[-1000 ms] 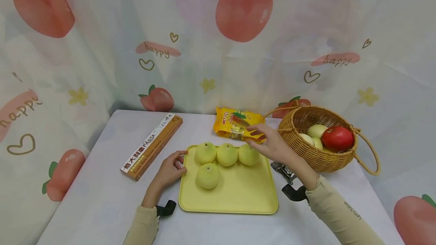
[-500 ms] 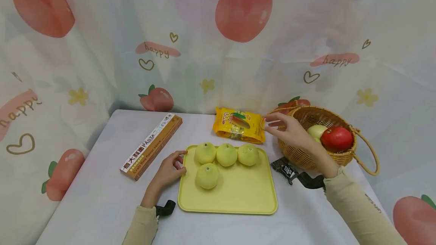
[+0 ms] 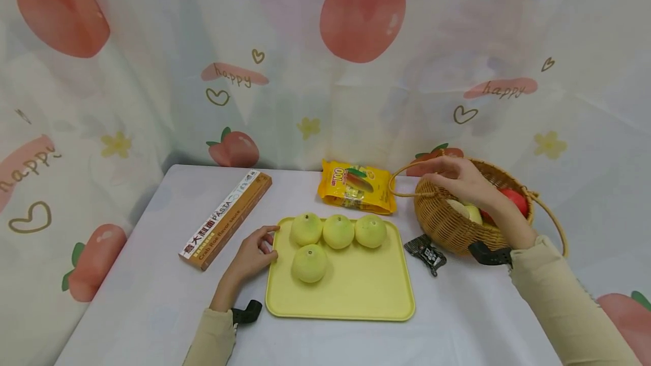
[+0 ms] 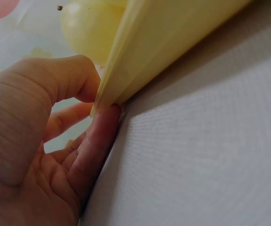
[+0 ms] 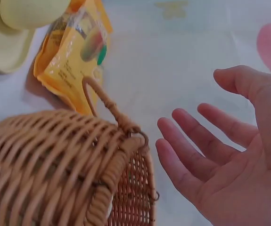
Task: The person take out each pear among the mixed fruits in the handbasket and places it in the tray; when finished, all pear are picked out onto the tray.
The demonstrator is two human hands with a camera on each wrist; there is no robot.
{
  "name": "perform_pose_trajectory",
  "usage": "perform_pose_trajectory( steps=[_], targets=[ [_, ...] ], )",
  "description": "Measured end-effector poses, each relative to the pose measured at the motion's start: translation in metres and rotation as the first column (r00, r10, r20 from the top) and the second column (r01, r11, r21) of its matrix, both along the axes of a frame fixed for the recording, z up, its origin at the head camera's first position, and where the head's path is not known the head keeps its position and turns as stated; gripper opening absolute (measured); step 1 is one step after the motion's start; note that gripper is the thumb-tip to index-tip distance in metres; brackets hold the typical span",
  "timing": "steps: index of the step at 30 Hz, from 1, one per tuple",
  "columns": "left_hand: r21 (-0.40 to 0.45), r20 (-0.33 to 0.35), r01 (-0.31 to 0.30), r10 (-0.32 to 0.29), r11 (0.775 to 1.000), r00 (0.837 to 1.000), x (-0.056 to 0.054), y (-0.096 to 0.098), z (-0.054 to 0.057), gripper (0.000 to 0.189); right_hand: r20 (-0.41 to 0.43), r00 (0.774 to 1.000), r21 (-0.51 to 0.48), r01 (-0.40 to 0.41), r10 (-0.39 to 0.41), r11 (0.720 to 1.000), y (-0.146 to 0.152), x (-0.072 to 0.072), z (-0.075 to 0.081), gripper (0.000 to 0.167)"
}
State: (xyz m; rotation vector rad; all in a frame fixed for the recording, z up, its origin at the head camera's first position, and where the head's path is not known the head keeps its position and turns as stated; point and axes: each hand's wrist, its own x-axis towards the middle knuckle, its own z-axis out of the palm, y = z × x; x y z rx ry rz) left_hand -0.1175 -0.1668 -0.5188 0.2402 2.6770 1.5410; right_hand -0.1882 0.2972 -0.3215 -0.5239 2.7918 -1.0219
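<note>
In the head view my left hand [image 3: 254,254] is at the left edge of a yellow tray [image 3: 361,292]. The left wrist view shows its thumb and a finger pinching the tray rim [image 4: 114,75]. Several round pale-green fruits sit on the tray, three along the back and one fruit [image 3: 309,263] in front. My right hand [image 3: 465,182] is over a wicker basket [image 3: 437,222], partly hiding it. Palm and loosely bent fingers show in the right wrist view, holding nothing, beside the basket's rim [image 5: 104,197]. Inside the basket are a red apple [image 3: 516,201] and pale fruits [image 3: 474,214].
A yellow candy bag [image 3: 356,187] lies behind the tray. Left of the tray is a long pasta box [image 3: 229,216]. A small black packet [image 3: 426,253] lies between tray and basket. Curtain [image 3: 285,100] with printed fruit stands behind the table.
My right hand has moved right, from above the tray's back right fruit and candy bag to over the basket. My left hand has stayed at the tray edge.
</note>
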Motion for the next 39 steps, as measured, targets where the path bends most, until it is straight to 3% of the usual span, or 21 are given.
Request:
perform_pose_trajectory(
  steps=[9, 14, 18, 22, 27, 31, 36, 39],
  targets=[
    [0.002, -0.008, 0.004, -0.004, 1.000, 1.000, 0.000, 0.000, -0.002, 0.058, 0.050, 0.997, 0.060, 0.050, -0.053, 0.997, 0.028, -0.009, 0.000, 0.046],
    [0.007, -0.008, 0.003, -0.003, 1.000, 1.000, 0.000, 0.001, -0.001, 0.058, 0.099, 0.994, 0.095, 0.031, -0.040, 0.995, 0.042, -0.018, -0.002, 0.047],
    [0.009, -0.008, -0.004, 0.004, 1.000, 1.000, 0.000, 0.001, -0.001, 0.058, 0.190, 0.982, 0.144, -0.016, -0.012, 0.990, 0.049, -0.027, -0.011, 0.048],
    [0.011, -0.008, -0.002, 0.002, 1.000, 1.000, 0.000, 0.000, -0.002, 0.058, 0.310, 0.950, 0.202, -0.081, 0.015, 0.976, 0.056, -0.032, -0.017, 0.050],
    [0.018, -0.007, 0.005, -0.004, 1.000, 1.000, 0.000, 0.000, -0.003, 0.058, 0.445, 0.895, 0.213, -0.141, 0.033, 0.967, 0.059, -0.036, -0.018, 0.057],
    [0.020, -0.009, 0.005, -0.004, 1.000, 1.000, -0.001, 0.000, -0.004, 0.058, 0.519, 0.854, 0.174, -0.129, 0.020, 0.976, 0.059, -0.038, -0.017, 0.063],
    [0.019, -0.006, 0.004, -0.004, 1.000, 1.000, 0.000, 0.000, -0.004, 0.058, 0.622, 0.783, 0.139, -0.105, -0.004, 0.985, 0.057, -0.038, -0.015, 0.072],
    [0.023, -0.007, 0.004, -0.004, 1.000, 1.000, 0.000, 0.000, -0.003, 0.058, 0.630, 0.777, 0.126, -0.108, 0.004, 0.986, 0.057, -0.039, -0.015, 0.072]
  ],
)
